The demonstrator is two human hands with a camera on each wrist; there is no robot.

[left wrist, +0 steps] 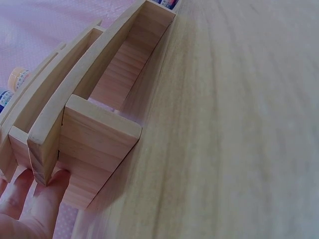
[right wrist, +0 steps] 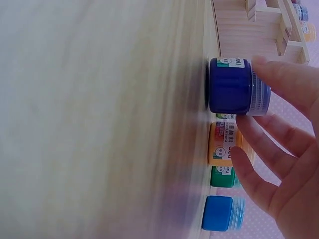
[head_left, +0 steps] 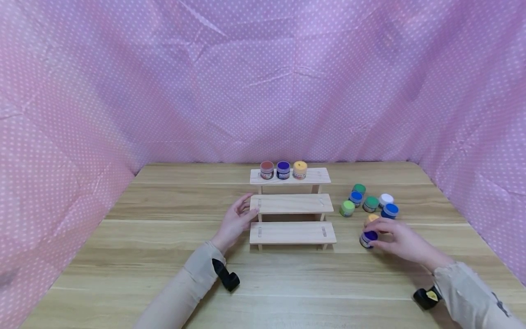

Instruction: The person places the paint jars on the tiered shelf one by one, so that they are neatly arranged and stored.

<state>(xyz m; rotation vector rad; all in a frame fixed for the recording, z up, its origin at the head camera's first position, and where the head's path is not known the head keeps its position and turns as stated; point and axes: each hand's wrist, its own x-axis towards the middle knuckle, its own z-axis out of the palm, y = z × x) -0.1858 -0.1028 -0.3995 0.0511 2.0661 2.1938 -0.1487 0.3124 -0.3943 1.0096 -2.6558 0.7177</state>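
Note:
My right hand pinches a dark blue paint jar by its clear lid, thumb on one side and fingers on the other. The jar stands upright, close over the table. Just behind it, partly covered by the fingers, is an orange-yellow paint jar. My left hand touches the left end of a three-step wooden stand, its fingertips against the plank ends in the left wrist view. On the top step stand a reddish-brown jar, a purple-blue jar and a pale orange jar.
Right of the stand, several more jars cluster on the wooden table: a light green jar, a white-lidded jar, a blue jar and others. Pink dotted cloth hangs behind the table and at both sides.

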